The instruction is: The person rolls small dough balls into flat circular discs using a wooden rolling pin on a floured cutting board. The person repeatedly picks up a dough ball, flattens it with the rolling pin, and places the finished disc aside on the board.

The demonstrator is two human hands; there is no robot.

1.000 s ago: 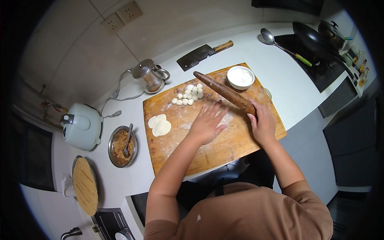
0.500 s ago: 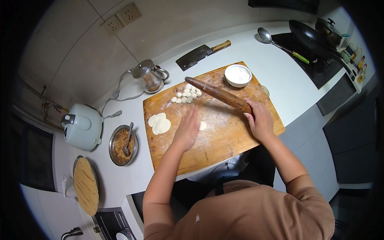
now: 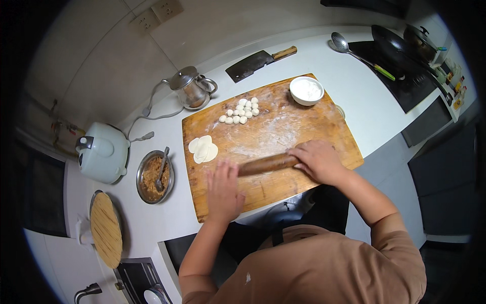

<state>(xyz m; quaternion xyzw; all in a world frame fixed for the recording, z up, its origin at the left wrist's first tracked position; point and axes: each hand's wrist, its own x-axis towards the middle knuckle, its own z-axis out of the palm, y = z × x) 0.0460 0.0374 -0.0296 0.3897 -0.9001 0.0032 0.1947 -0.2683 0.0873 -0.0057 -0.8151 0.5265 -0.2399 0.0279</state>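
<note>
A dark wooden rolling pin (image 3: pixel 269 164) lies low across the near part of the floured cutting board (image 3: pixel 329 134). My right hand (image 3: pixel 318 161) is closed over its right end. At the pin's left end is my left hand (image 3: pixel 224 192), fingers stretched out and slightly blurred; the fingers reach the tip, but I cannot tell how firmly they touch it. A sliver of a pale dough piece (image 3: pixel 267 173) shows under the pin, the rest hidden. Flat round dough wrappers (image 3: pixel 203 149) overlap at the board's left. Several small dough balls (image 3: pixel 243 112) are grouped toward the back.
A white bowl of flour (image 3: pixel 307 91) stands on the board's far right corner. Behind the board are a cleaver (image 3: pixel 250 66) and a metal kettle (image 3: pixel 192 90). To the left sit a metal bowl of filling with a spoon (image 3: pixel 154 177), a pale green appliance (image 3: pixel 104 153) and a round tray (image 3: pixel 106 230).
The rolling pin has come down from its raised slant to lie over the small dough piece. My right hand moved down with it; my left hand moved left and nearer, to the pin's left end.
</note>
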